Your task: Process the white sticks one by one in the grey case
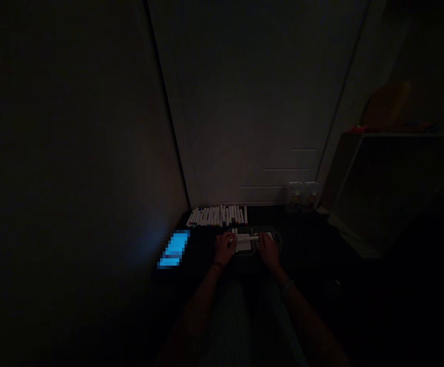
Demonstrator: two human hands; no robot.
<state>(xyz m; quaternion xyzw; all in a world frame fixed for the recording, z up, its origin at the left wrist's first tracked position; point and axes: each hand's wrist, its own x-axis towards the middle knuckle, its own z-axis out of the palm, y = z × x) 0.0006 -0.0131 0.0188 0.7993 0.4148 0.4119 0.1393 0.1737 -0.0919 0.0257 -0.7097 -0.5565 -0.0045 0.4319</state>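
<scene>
Grip of the right hand [268, 250] was drawn in to the width of a slim white marker [248, 238], its fingertips closed about the marker's right end. The left hand [225, 248] was curled at the other end, thumb and fingers bent close together; the dimness left it impossible to tell whether that grip clasped the marker or only touched it. The marker lay nearly level between the two hands, over an open box [253, 251] on the dark counter [309, 234]. Pale pieces lay in the box, too dim to make out fully.

Both forearms reached forward from the lower edge of the view and slanted inward, the right one angled more from the side. The wrists were low, the backs of the hands turned mostly upward. A thin band [218, 265] circled the left wrist, and a wider strap [287, 286] the right.

Beyond the left hand, a row of white markers [216, 216] lay side by side near the wall [252, 102]. A lit screen [174, 250] glowed blue to the left, and two clear containers [302, 197] stood at the back right.
</scene>
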